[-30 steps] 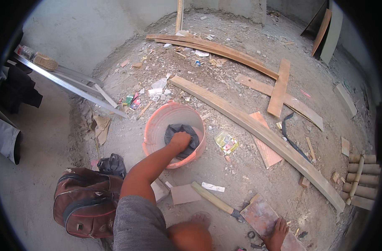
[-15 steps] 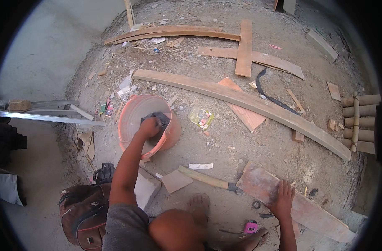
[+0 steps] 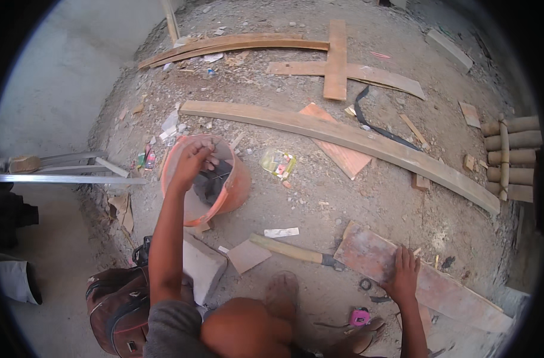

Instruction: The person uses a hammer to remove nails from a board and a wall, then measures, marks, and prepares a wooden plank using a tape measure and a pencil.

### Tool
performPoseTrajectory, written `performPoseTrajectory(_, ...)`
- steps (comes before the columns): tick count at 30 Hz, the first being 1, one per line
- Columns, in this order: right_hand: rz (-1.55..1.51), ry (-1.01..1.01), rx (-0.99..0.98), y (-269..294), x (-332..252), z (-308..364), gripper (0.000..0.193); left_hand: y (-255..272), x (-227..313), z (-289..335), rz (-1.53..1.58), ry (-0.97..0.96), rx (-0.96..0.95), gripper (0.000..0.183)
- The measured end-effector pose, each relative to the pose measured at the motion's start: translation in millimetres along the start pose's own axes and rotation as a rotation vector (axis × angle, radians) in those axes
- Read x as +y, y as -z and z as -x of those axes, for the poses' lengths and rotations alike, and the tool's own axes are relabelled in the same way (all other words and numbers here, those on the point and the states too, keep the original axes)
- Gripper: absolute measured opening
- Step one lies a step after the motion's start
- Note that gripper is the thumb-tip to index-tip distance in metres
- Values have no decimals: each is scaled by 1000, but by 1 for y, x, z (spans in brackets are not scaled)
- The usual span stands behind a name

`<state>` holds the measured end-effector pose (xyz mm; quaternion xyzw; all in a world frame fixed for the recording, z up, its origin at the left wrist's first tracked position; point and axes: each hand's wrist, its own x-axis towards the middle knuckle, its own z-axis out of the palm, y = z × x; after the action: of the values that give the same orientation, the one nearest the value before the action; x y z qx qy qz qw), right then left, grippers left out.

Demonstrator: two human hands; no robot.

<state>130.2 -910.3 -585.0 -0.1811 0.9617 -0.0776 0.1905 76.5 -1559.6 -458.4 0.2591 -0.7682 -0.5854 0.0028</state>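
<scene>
From my remote seat, the biggest thing within reach is the long flat board, its long axis slanting from the middle of the floor down to the lower right, well apart from the orange bucket on my left side. The bucket tips its open mouth toward my view, and between it and the board lies a wooden-handled tool, its handle angled so that the dark head sits just beside the board's upper left end. Inside the bucket I see a crumpled dark bag, and the relation that matters most is there: it lies just below and to the right of my left hand, by far the nearer of the two. That hand is over the bucket's mouth with its fingers curled; I cannot tell whether they pinch anything or touch the bag. My right hand lies flat across the board toward its upper left end, fingers extended and grasping nothing. Smallest of all, a pink tape measure sits on the ground, below and left of that right hand.
</scene>
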Motion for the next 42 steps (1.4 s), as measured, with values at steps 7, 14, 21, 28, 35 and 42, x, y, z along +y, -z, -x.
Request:
performPoseTrajectory(7,76,17,-42,22,-5,-2,118,-163,53,54,-105,-178,-269,13)
performPoseTrajectory(14,54,44,-23,17,-10,1,116,-315,2,46,-195,-258,-535,17)
performPoseTrajectory(21,72,62,-2,12,-9,0,117,-345,-16,47,-370,-537,-475,18)
performPoseTrajectory(28,34,50,-49,16,-3,-1,115,-382,-42,110,-260,-564,-732,13)
performPoseTrajectory(35,-180,315,23,25,-61,14,73,-393,-57,88,-292,-382,-889,13)
performPoseTrajectory(42,-97,591,259,-56,-163,-20,49,-389,-66,84,-245,-333,-921,14)
